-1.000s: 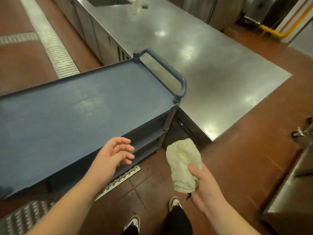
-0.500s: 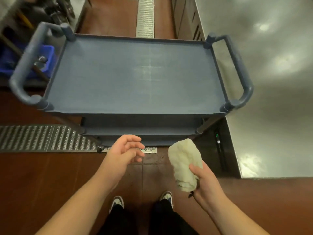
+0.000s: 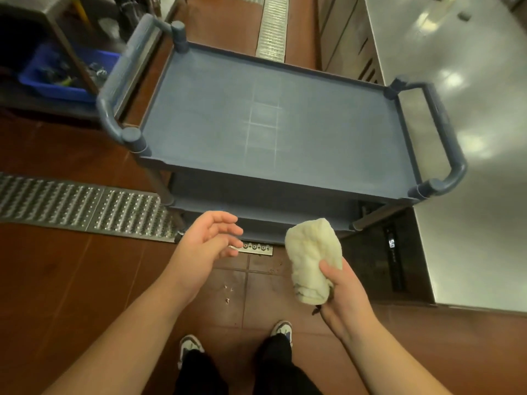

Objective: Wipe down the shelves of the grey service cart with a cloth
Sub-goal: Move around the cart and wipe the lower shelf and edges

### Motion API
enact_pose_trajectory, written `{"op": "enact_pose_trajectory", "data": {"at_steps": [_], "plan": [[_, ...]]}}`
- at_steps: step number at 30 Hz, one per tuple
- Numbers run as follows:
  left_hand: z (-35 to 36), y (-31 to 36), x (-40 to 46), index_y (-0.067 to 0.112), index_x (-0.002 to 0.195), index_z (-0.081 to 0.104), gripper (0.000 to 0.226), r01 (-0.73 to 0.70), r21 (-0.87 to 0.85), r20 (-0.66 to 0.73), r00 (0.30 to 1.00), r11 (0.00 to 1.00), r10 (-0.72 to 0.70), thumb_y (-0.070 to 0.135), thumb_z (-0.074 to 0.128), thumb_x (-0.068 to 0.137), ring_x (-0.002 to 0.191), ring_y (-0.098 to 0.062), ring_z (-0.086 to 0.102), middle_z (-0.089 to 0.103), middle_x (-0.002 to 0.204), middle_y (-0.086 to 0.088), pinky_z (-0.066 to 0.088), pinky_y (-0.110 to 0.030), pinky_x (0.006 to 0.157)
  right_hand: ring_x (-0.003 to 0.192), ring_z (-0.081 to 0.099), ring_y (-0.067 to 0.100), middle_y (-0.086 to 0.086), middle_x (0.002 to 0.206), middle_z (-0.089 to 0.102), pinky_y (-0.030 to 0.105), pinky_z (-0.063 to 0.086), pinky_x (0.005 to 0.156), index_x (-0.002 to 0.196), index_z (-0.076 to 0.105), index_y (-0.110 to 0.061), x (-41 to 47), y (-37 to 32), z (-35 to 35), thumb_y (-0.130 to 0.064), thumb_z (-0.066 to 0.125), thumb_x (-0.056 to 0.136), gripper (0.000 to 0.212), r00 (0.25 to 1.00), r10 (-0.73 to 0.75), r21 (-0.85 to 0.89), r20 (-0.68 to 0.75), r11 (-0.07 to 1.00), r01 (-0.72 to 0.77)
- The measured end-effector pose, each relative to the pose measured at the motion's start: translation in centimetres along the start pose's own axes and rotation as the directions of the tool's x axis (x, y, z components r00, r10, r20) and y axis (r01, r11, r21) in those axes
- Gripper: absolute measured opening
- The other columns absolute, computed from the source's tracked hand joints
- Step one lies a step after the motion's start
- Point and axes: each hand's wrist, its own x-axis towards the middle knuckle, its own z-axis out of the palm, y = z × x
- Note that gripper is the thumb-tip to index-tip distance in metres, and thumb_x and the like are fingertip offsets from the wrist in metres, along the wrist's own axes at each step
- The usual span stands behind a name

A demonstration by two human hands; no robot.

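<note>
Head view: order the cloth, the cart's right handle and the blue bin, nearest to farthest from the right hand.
1. cloth: held in the right hand.
2. cart's right handle: ahead, to the right.
3. blue bin: far left, beyond the cart.

The cart (image 3: pixel 273 129) now sits turned askew in view; hands unchanged.

The cart (image 3: pixel 273 129) stands straight ahead of the person, its lower shelves under the top one. The desk (image 3: pixel 470 138) lies to its right, a floor grate (image 3: pixel 82 206) to its left. Both hands hang near its front edge, the cloth (image 3: pixel 310 260) in the right hand (image 3: pixel 339 292), left hand (image 3: pixel 208 246) beside it.
</note>
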Motion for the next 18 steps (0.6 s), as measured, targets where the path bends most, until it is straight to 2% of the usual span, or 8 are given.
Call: {"op": "enact_pose_trajectory", "data": {"at_steps": [5, 8, 13, 15, 18], "plan": [[-3.1, -2.7, 0.5, 0.007, 0.11, 0.059, 0.031, 0.019, -0.017, 0.0, 1.0, 1.0, -0.019, -0.011, 0.044, 0.091, 0.084, -0.027, 0.066, 0.066, 0.099, -0.014, 0.057, -0.037, 0.077, 0.121, 0.06, 0.039, 0.02, 0.132, 0.062, 0.051, 0.05, 0.098, 0.139, 0.053, -0.011, 0.4, 3.1, 2.4, -0.013, 0.062, 0.084, 0.055, 0.998, 0.058, -0.038, 0.025, 0.998, -0.057], [-3.7, -7.1, 2.7, 0.008, 0.108, 0.06, 0.032, 0.038, -0.006, 0.014, 0.999, 0.999, -0.038, -0.011, 0.042, 0.09, 0.084, -0.028, 0.066, 0.067, 0.097, -0.014, 0.057, -0.039, 0.078, 0.121, 0.06, 0.04, 0.018, 0.129, 0.064, 0.059, 0.043, 0.106, 0.137, 0.054, -0.01, 3.6, 6.3, 1.5, -0.015, 0.062, 0.081, 0.056, 0.992, 0.123, -0.074, 0.038, 0.99, -0.12], [-4.1, -21.3, 10.3, 0.009, 0.109, 0.059, 0.035, 0.083, 0.069, 0.018, 0.996, 0.994, -0.084, -0.013, 0.041, 0.09, 0.085, -0.029, 0.066, 0.067, 0.096, -0.012, 0.056, -0.039, 0.078, 0.122, 0.059, 0.039, 0.019, 0.13, 0.064, 0.059, 0.04, 0.108, 0.137, 0.054, -0.008, 14.9, 16.1, -4.2, -0.004, 0.056, 0.088, 0.049, 0.977, 0.212, -0.128, 0.019, 0.97, -0.208], [-4.6, -28.0, 14.2, 0.011, 0.107, 0.061, 0.034, 0.105, 0.088, 0.01, 0.994, 0.991, -0.106, -0.013, 0.042, 0.09, 0.085, -0.029, 0.066, 0.068, 0.094, -0.009, 0.056, -0.039, 0.077, 0.118, 0.062, 0.038, 0.019, 0.126, 0.066, 0.055, 0.045, 0.105, 0.134, 0.055, -0.008, 20.8, 20.4, -7.2, 0.001, 0.049, 0.092, 0.044, 0.975, 0.222, -0.143, -0.026, 0.964, -0.223], [-5.6, -36.8, 20.5, 0.01, 0.104, 0.062, 0.036, 0.075, 0.092, -0.016, 0.997, 0.993, -0.074, -0.016, 0.043, 0.087, 0.079, -0.025, 0.067, 0.07, 0.089, -0.008, 0.055, -0.037, 0.072, 0.115, 0.063, 0.039, 0.02, 0.124, 0.067, 0.049, 0.052, 0.094, 0.132, 0.057, -0.009, 29.9, 25.8, -10.8, 0.003, 0.044, 0.093, 0.042, 0.98, 0.197, -0.177, -0.019, 0.964, -0.197]]}}
